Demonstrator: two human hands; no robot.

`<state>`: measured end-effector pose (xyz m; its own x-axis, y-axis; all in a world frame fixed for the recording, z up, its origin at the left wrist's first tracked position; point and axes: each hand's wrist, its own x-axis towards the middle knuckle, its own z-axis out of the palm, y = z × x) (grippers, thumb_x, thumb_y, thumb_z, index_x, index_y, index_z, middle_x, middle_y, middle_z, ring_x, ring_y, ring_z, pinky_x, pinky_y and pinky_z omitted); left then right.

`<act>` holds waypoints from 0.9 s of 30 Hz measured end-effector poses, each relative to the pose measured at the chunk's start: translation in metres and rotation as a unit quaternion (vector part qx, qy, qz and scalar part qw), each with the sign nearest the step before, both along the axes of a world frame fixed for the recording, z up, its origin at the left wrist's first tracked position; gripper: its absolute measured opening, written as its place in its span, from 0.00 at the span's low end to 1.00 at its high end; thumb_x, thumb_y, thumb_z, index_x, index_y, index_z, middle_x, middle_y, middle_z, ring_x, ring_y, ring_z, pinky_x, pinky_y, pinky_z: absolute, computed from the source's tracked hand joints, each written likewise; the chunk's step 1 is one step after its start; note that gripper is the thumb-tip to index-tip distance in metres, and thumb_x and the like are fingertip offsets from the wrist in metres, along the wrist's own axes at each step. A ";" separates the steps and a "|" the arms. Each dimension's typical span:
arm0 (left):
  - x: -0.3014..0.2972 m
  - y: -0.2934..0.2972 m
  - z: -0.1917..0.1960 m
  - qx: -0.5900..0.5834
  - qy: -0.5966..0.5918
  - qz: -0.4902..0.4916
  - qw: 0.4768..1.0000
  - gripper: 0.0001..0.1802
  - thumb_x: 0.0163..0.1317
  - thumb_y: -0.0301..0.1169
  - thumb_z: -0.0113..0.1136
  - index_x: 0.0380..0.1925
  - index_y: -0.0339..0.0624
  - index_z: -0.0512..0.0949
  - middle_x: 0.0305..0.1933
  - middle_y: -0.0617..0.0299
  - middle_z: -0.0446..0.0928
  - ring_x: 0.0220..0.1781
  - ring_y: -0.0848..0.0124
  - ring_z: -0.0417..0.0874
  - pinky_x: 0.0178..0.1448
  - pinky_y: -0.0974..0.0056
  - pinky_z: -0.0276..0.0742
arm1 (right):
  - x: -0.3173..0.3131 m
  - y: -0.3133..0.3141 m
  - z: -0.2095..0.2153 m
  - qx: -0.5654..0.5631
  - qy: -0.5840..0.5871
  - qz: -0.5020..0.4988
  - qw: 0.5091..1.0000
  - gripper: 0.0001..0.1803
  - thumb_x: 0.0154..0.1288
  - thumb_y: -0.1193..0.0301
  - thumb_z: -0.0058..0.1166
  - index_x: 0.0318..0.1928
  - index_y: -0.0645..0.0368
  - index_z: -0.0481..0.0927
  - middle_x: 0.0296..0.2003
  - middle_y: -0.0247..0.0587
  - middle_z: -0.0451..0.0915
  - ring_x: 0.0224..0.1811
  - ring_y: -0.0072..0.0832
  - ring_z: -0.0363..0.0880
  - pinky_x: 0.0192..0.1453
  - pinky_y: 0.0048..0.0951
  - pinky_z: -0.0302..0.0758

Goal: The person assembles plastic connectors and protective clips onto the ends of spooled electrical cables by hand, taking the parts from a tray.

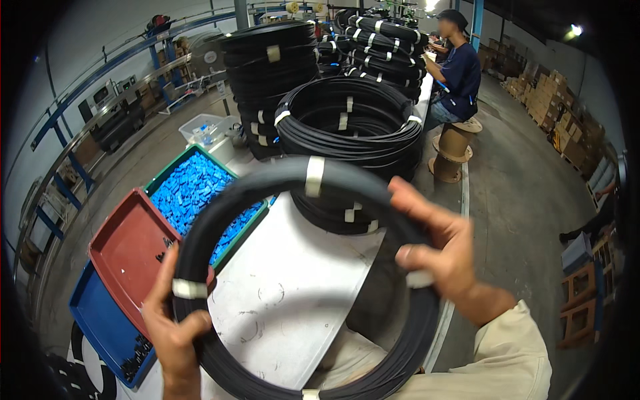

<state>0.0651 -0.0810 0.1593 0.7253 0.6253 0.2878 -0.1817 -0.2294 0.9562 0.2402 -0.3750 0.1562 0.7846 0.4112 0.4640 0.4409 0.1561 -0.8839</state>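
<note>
A coil of black cable [248,179], bound with several pale tape bands, is held up in front of me above the white table [280,267]. My left hand [175,320] grips its left side next to a tape band, thumb on the near face. On the right side my right hand [447,250] is wrapped round the coil, thumb inside the ring and fingers on the outer edge, slightly blurred. Just beyond the held coil stands a stack of similar black cable coils [350,143], also banded with pale tape.
Left of the coil lie a green tray [179,158] of blue connectors, a red tray [130,247] and a blue tray [100,320] with small black parts. A taller coil stack [270,80] rises behind. A person [457,73] sits on a spool [450,152] at the far right.
</note>
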 end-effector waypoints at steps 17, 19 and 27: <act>0.371 0.063 0.114 -0.003 0.082 -0.148 0.986 0.45 0.35 0.17 0.59 0.65 0.37 0.77 0.57 0.42 0.81 0.52 0.57 0.83 0.55 0.58 0.79 | 0.293 0.012 0.104 0.058 0.085 -0.149 0.983 0.27 0.43 0.86 0.56 0.50 0.72 0.86 0.27 0.46 0.85 0.17 0.22 0.77 0.21 0.24 0.71; 0.388 0.069 0.102 0.015 0.088 -0.150 0.985 0.46 0.35 0.17 0.59 0.65 0.37 0.78 0.59 0.42 0.81 0.54 0.57 0.83 0.55 0.59 0.79 | 0.310 0.010 0.094 0.059 0.092 -0.156 0.982 0.27 0.42 0.86 0.57 0.49 0.72 0.86 0.27 0.46 0.85 0.17 0.22 0.76 0.21 0.23 0.68; 0.390 0.057 0.080 0.007 0.109 -0.130 0.986 0.46 0.35 0.18 0.56 0.65 0.38 0.78 0.55 0.41 0.82 0.51 0.57 0.85 0.54 0.60 0.81 | 0.318 0.013 0.072 0.034 0.103 -0.173 0.979 0.26 0.44 0.85 0.57 0.49 0.69 0.87 0.26 0.43 0.85 0.18 0.22 0.77 0.21 0.23 0.68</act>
